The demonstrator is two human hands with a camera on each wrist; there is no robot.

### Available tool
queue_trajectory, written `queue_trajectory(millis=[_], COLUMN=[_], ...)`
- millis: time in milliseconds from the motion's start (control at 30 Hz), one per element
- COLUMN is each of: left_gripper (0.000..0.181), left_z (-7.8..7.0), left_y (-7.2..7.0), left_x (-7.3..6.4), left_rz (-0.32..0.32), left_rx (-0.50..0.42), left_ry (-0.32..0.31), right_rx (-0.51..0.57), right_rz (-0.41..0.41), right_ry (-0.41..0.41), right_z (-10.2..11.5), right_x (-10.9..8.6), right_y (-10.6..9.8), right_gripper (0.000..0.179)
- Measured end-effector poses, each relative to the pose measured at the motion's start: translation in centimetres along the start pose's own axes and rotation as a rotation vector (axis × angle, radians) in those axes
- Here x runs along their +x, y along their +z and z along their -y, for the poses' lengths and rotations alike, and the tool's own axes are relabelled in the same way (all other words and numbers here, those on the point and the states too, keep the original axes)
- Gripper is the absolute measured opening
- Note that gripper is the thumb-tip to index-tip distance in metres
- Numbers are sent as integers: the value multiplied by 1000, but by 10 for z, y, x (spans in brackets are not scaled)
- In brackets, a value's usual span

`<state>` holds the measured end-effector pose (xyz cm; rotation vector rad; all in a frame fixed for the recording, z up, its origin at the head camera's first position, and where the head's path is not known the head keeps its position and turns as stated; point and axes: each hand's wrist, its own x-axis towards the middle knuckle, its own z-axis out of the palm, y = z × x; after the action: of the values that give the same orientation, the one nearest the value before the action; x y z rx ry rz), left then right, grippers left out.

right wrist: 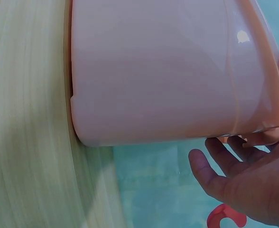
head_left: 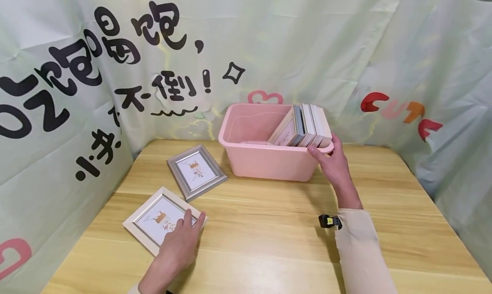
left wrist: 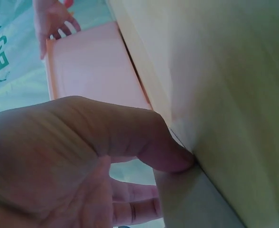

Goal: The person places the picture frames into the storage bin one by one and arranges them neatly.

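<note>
My left hand grips the near right corner of a cream picture frame lying on the table; its fingers reach over the top. In the left wrist view the thumb bears on the frame's edge, close to the tabletop. My right hand holds the right end of a pink plastic bin, thumb over the rim and fingers around the outer corner. Several picture frames stand leaning on edge at the right inside the bin. Behind the cream frame lies a grey picture frame with a deer-like print, untouched.
The wooden table carries the bin near its back edge. Behind and beside it hangs a pale printed cloth with large black lettering. A small black camera sits at the right sleeve.
</note>
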<state>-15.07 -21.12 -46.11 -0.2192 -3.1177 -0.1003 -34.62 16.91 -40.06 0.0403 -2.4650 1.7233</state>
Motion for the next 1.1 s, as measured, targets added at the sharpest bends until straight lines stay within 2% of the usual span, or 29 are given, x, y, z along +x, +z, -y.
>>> queue_trajectory(millis=[233, 567, 733, 833, 1000, 1100], left_gripper=[91, 86, 86, 87, 89, 89], left_z=[0, -8, -10, -11, -13, -16], left_y=[-3, -31, -45, -51, -57, -59], left_x=[3, 11, 14, 15, 16, 17], left_rz=[1, 68, 74, 81, 108, 103], left_rx=[-18, -132, -164, -183, -273, -308], left_ry=[3, -23, -32, -49, -95, -95], right_rx=[6, 11, 20, 29, 35, 37], right_rz=[-4, -3, 4, 4, 1, -5], right_ry=[-11, -6, -5, -7, -20, -22], right_z=[-1, -2, -1, -1, -1, -1], right_x=[1, 1, 0, 0, 1, 1], right_y=[-1, -1, -1, 0, 1, 0], right_gripper=[95, 94, 94, 95, 95, 94])
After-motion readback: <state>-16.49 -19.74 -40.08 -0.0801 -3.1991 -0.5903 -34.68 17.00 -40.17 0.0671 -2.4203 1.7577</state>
